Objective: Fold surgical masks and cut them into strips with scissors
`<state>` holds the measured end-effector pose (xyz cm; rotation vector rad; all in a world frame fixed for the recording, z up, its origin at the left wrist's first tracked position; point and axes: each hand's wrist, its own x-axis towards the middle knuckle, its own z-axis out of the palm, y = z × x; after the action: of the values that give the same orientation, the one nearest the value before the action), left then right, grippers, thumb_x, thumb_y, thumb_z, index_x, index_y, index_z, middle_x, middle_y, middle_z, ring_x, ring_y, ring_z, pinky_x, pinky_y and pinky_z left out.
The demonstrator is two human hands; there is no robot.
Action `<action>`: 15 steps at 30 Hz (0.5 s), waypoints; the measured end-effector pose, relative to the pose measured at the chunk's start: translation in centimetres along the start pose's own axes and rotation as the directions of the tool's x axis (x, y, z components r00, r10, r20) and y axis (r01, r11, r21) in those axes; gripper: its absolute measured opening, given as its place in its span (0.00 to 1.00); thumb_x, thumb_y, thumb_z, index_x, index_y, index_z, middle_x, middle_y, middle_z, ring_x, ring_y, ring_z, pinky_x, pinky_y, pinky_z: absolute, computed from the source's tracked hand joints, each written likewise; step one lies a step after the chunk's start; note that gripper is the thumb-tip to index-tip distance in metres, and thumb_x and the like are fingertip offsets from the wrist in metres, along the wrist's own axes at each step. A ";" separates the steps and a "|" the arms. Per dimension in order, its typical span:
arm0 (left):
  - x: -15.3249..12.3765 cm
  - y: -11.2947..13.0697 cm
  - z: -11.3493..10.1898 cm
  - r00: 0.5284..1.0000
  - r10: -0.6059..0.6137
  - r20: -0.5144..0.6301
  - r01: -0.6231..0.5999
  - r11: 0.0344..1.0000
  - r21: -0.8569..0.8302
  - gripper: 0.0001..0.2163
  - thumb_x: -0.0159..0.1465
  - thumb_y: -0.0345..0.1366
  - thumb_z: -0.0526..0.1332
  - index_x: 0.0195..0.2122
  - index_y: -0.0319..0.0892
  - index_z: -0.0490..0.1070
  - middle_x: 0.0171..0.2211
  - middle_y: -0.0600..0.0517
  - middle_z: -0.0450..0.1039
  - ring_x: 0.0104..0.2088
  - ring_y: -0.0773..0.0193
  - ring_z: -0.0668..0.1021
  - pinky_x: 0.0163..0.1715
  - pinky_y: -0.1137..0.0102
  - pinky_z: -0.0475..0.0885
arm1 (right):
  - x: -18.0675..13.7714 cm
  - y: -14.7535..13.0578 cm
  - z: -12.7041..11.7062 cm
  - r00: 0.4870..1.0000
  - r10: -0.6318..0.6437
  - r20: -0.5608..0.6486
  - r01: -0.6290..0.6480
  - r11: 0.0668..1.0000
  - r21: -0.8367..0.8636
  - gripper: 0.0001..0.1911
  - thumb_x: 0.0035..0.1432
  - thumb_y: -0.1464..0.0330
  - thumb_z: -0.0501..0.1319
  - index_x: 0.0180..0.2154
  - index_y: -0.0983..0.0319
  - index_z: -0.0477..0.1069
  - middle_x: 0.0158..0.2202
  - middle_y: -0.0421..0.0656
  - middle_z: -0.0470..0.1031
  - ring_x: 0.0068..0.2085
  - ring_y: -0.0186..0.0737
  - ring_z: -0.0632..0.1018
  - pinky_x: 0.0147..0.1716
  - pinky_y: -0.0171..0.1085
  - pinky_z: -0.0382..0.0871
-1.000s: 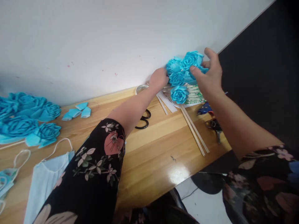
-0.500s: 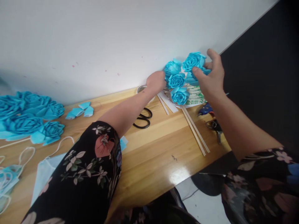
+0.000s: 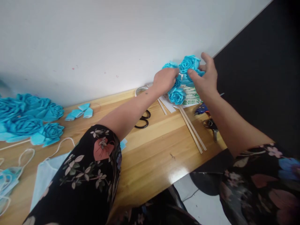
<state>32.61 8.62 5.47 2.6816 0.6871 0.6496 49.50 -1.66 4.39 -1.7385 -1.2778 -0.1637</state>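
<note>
My right hand (image 3: 207, 79) grips a blue crepe-paper flower (image 3: 189, 64) at the upper right, its thumb against the petals and a finger raised. Close beside it, my left hand (image 3: 166, 78) has its fingers curled together near that flower's left side; whatever is between the fingertips is hidden. More blue paper flowers surround my left hand: one shows behind it, another is partly covered, and a lower flower (image 3: 177, 95) lies below it. Wooden sticks (image 3: 192, 129) extend from under the flowers towards the table's front edge.
Black-handled scissors (image 3: 142, 122) and a tape roll (image 3: 140, 90) lie under my left forearm. A blue glue gun (image 3: 201, 109) and keys (image 3: 213, 129) sit by my right forearm. Left are more blue flowers (image 3: 25, 122), folded blue pieces (image 3: 81, 112) and face masks (image 3: 44, 175).
My left hand has moved right, from the left flowers to the flower in my right hand, now covering part of the middle flower. The view has shifted slightly; my right hand keeps its grip.
</note>
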 end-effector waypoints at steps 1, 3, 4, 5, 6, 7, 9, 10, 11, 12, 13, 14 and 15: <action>0.0 -0.2 0.2 1.000 -0.009 -0.005 0.010 1.000 0.007 0.16 0.65 0.27 0.53 0.48 0.45 0.77 0.44 0.44 0.79 0.51 0.51 0.76 0.47 0.60 0.67 | 0.0 0.1 0.0 1.000 0.002 -0.012 -0.002 1.000 -0.008 0.36 0.57 0.63 0.68 0.65 0.55 0.60 0.66 0.46 0.68 0.60 0.55 0.74 0.61 0.58 0.69; -0.2 -0.6 0.2 1.000 -0.020 -0.010 0.020 1.000 0.022 0.17 0.65 0.27 0.51 0.47 0.43 0.77 0.45 0.43 0.79 0.50 0.50 0.77 0.47 0.59 0.68 | 0.0 0.3 -0.2 0.999 0.000 -0.033 -0.001 1.000 -0.015 0.36 0.58 0.63 0.67 0.65 0.56 0.60 0.67 0.47 0.67 0.60 0.55 0.74 0.61 0.58 0.69; -0.3 -0.8 0.1 1.000 -0.022 -0.010 0.022 0.999 0.029 0.17 0.65 0.27 0.51 0.47 0.43 0.77 0.46 0.43 0.79 0.50 0.50 0.77 0.47 0.59 0.68 | 0.1 0.4 -0.3 0.999 -0.002 -0.040 0.001 1.000 -0.015 0.35 0.58 0.63 0.67 0.65 0.56 0.60 0.67 0.47 0.67 0.60 0.55 0.74 0.60 0.58 0.69; -0.4 -1.1 0.0 1.000 -0.024 -0.011 0.024 0.999 0.035 0.17 0.65 0.27 0.51 0.48 0.43 0.77 0.46 0.43 0.79 0.50 0.50 0.77 0.47 0.59 0.68 | 0.1 0.4 -0.3 0.999 -0.002 -0.044 0.002 1.000 -0.016 0.35 0.58 0.62 0.67 0.65 0.55 0.60 0.68 0.47 0.66 0.60 0.55 0.74 0.60 0.59 0.69; -0.5 -1.3 -0.1 1.000 -0.025 -0.011 0.026 0.999 0.039 0.18 0.64 0.27 0.52 0.48 0.42 0.78 0.46 0.43 0.79 0.50 0.51 0.78 0.47 0.60 0.68 | 0.1 0.4 -0.3 0.999 -0.001 -0.042 0.000 1.000 -0.019 0.35 0.58 0.62 0.66 0.65 0.56 0.60 0.67 0.47 0.67 0.60 0.55 0.74 0.60 0.59 0.69; -0.6 -1.5 -0.2 1.000 -0.026 -0.009 0.027 0.999 0.039 0.18 0.64 0.26 0.52 0.48 0.43 0.78 0.46 0.43 0.79 0.50 0.51 0.78 0.47 0.60 0.68 | 0.1 0.4 -0.3 0.999 0.002 -0.034 -0.003 1.000 -0.024 0.36 0.58 0.62 0.66 0.65 0.56 0.60 0.67 0.47 0.67 0.61 0.55 0.74 0.61 0.58 0.69; -0.7 -1.8 -0.4 1.000 -0.021 0.003 0.021 0.999 0.031 0.18 0.63 0.27 0.53 0.48 0.43 0.78 0.46 0.44 0.80 0.50 0.52 0.78 0.48 0.61 0.68 | 0.0 0.1 0.1 1.000 0.013 -0.002 -0.013 0.999 -0.033 0.38 0.57 0.63 0.66 0.67 0.57 0.58 0.67 0.48 0.68 0.61 0.55 0.74 0.61 0.57 0.69; -0.8 -1.9 -0.4 1.000 -0.014 0.013 0.014 1.000 0.023 0.18 0.63 0.27 0.53 0.49 0.43 0.79 0.46 0.44 0.80 0.50 0.52 0.78 0.49 0.61 0.68 | -0.1 -0.1 0.4 0.999 0.021 0.025 -0.020 0.999 -0.033 0.39 0.57 0.63 0.66 0.67 0.57 0.58 0.66 0.48 0.68 0.60 0.55 0.75 0.62 0.57 0.69; -0.9 -2.0 -0.5 1.000 -0.007 0.023 0.007 1.000 0.017 0.18 0.63 0.28 0.54 0.49 0.43 0.79 0.47 0.44 0.80 0.50 0.52 0.78 0.49 0.62 0.68 | -0.2 -0.3 0.7 0.998 0.030 0.058 -0.028 0.999 -0.030 0.40 0.56 0.63 0.66 0.68 0.57 0.57 0.66 0.48 0.69 0.60 0.55 0.75 0.62 0.56 0.69; -1.0 -2.1 -0.6 0.999 -0.001 0.032 0.000 1.000 0.012 0.18 0.63 0.28 0.54 0.49 0.43 0.79 0.48 0.44 0.80 0.51 0.52 0.78 0.50 0.62 0.68 | -0.4 -0.5 1.0 0.995 0.038 0.095 -0.036 0.999 -0.023 0.41 0.56 0.61 0.67 0.68 0.55 0.56 0.66 0.47 0.69 0.61 0.55 0.74 0.62 0.57 0.68; -1.2 -2.2 -0.9 0.999 0.002 0.037 -0.002 1.000 0.010 0.18 0.63 0.28 0.55 0.49 0.44 0.79 0.48 0.45 0.80 0.51 0.53 0.78 0.50 0.63 0.68 | -0.6 -0.8 1.3 0.990 0.045 0.131 -0.044 0.999 -0.011 0.42 0.57 0.59 0.67 0.69 0.53 0.55 0.66 0.45 0.68 0.62 0.56 0.74 0.63 0.57 0.68; -1.5 -2.3 -1.2 0.999 0.000 0.039 0.000 1.000 0.010 0.18 0.63 0.28 0.55 0.50 0.44 0.79 0.49 0.45 0.80 0.51 0.53 0.78 0.50 0.63 0.68 | -0.7 -1.0 1.4 0.985 0.051 0.164 -0.053 0.999 0.006 0.42 0.57 0.56 0.67 0.69 0.50 0.55 0.67 0.43 0.67 0.64 0.56 0.72 0.64 0.57 0.67; -1.8 -2.4 -1.7 0.999 -0.008 0.037 0.008 1.000 0.011 0.18 0.63 0.29 0.55 0.50 0.45 0.79 0.49 0.45 0.80 0.51 0.53 0.78 0.51 0.64 0.68 | -0.8 -1.2 1.5 0.980 0.057 0.190 -0.064 0.998 0.028 0.41 0.58 0.53 0.67 0.69 0.48 0.54 0.69 0.41 0.65 0.66 0.56 0.70 0.65 0.58 0.65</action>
<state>29.41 10.03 5.38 2.6922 0.6934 0.5941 47.55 -1.10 3.80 -1.7950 -1.3533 0.0599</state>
